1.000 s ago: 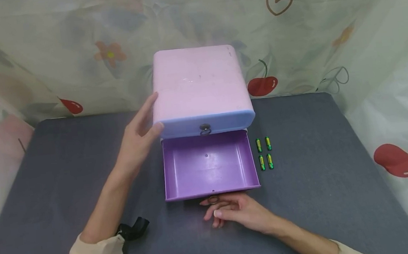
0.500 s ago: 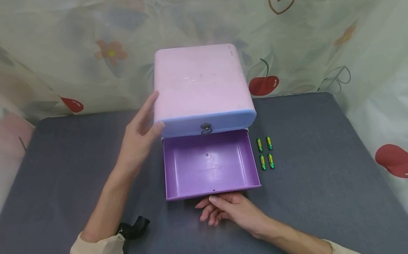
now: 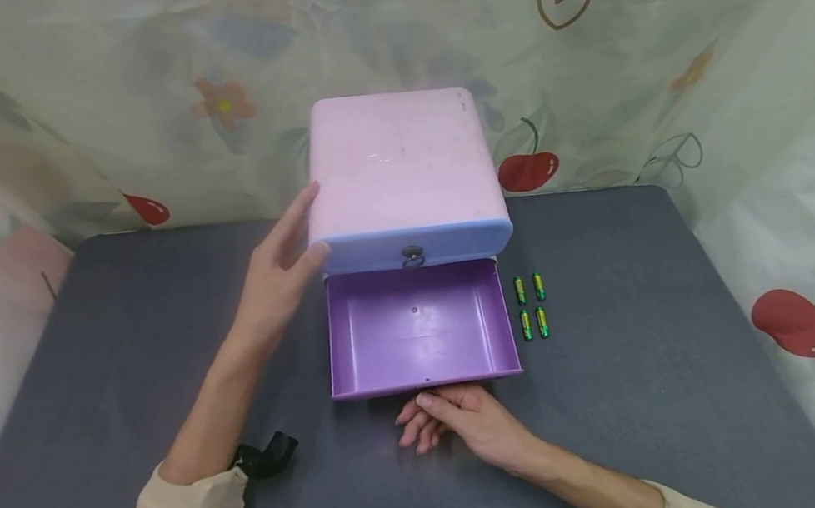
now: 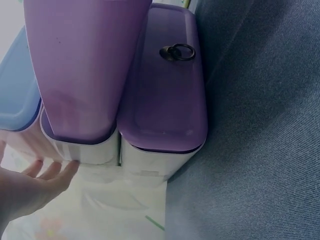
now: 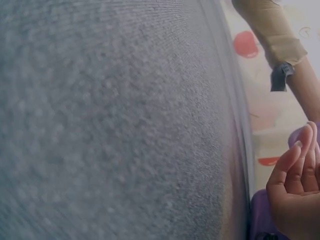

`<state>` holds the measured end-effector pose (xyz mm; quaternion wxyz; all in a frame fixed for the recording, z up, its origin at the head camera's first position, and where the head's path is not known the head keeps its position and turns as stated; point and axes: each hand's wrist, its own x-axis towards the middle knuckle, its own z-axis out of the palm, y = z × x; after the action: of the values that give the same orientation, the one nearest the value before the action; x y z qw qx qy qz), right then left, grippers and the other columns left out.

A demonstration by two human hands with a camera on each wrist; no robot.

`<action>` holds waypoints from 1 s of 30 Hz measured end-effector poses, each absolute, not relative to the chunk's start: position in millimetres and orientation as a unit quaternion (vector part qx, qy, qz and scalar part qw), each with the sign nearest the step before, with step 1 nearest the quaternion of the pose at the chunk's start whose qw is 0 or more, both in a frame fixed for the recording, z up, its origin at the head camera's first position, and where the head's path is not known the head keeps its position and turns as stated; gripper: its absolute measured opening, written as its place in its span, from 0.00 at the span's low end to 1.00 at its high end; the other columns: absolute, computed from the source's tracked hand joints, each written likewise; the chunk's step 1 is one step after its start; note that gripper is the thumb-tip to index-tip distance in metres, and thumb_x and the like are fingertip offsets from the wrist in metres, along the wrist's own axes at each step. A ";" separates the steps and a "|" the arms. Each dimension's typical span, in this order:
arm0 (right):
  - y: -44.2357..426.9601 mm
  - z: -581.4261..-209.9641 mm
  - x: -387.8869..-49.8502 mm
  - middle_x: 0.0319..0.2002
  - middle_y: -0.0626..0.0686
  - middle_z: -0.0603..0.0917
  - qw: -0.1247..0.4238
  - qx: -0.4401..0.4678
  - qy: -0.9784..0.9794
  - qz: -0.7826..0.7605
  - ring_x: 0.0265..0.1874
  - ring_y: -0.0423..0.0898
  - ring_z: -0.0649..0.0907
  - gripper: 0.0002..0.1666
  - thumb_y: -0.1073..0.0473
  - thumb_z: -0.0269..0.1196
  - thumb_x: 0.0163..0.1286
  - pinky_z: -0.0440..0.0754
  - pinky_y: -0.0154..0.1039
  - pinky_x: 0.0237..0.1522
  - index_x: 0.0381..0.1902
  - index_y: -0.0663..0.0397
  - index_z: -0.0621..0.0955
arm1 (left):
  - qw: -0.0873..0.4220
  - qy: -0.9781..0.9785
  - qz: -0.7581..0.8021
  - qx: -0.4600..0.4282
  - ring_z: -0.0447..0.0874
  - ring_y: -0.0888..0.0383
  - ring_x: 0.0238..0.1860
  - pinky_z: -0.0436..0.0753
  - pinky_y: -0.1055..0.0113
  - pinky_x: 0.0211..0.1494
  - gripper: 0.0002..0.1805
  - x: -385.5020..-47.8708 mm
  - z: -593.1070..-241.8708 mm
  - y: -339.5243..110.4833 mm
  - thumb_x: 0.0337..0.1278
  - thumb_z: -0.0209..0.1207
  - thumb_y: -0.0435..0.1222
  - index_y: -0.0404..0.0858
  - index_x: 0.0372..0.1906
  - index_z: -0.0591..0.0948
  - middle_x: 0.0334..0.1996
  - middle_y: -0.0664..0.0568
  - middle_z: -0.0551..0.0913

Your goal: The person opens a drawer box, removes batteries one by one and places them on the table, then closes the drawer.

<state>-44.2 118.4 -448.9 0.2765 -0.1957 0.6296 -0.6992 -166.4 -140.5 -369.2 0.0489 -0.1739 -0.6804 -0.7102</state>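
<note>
A small drawer cabinet (image 3: 403, 162) with a pink top stands at the middle of the table. Its purple middle drawer (image 3: 417, 341) is pulled out, with nothing inside. My left hand (image 3: 268, 287) steadies the cabinet's left side, fingers extended and thumb at the front corner of the blue top drawer (image 3: 362, 252). At the front of the pulled-out drawer, my right hand (image 3: 480, 428) pinches its ring pull between thumb and index finger; the hand mostly hides the ring. The left wrist view shows a closed lower purple drawer (image 4: 165, 95) with a metal ring pull (image 4: 182, 52).
Several green batteries (image 3: 542, 322) lie in two rows to the right of the drawer. A dark grey cloth (image 3: 661, 359) covers the table. Behind it hangs a printed curtain (image 3: 382, 30). A black device (image 3: 272, 455) is strapped to my left wrist.
My right thumb has moved up and left onto the ring pull, which earlier showed over the index finger. The drawer stays pulled out, and my left hand keeps its place.
</note>
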 end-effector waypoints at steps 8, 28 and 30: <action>120.4 -443.7 -46.1 0.36 0.68 0.86 0.274 -0.211 0.637 -0.689 0.31 0.43 0.86 0.21 0.59 0.47 0.81 0.85 0.42 0.38 0.44 0.72 0.81 | 0.060 -0.693 -0.699 -0.168 0.60 0.55 0.74 0.60 0.59 0.75 0.31 -163.0 -369.0 -140.2 0.68 0.57 0.27 0.44 0.74 0.68 0.74 0.53 0.65; 117.6 -430.8 -64.2 0.31 0.66 0.85 0.244 -0.260 0.657 -0.664 0.30 0.44 0.84 0.18 0.63 0.45 0.81 0.85 0.41 0.36 0.39 0.70 0.78 | 0.052 -0.701 -0.693 -0.163 0.58 0.59 0.75 0.62 0.61 0.74 0.30 -161.3 -369.4 -136.4 0.70 0.55 0.30 0.46 0.74 0.67 0.75 0.57 0.63; 117.2 -431.3 -65.4 0.31 0.66 0.85 0.246 -0.258 0.655 -0.666 0.30 0.43 0.84 0.19 0.63 0.45 0.81 0.84 0.40 0.36 0.39 0.70 0.78 | 0.051 -0.700 -0.693 -0.163 0.58 0.59 0.75 0.62 0.61 0.74 0.30 -161.3 -369.7 -136.6 0.70 0.55 0.30 0.46 0.74 0.67 0.75 0.57 0.63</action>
<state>-65.4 117.2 -431.3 0.2463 -0.2584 0.6552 -0.6658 -161.3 -136.6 -369.7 0.0513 -0.1630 -0.6999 -0.6935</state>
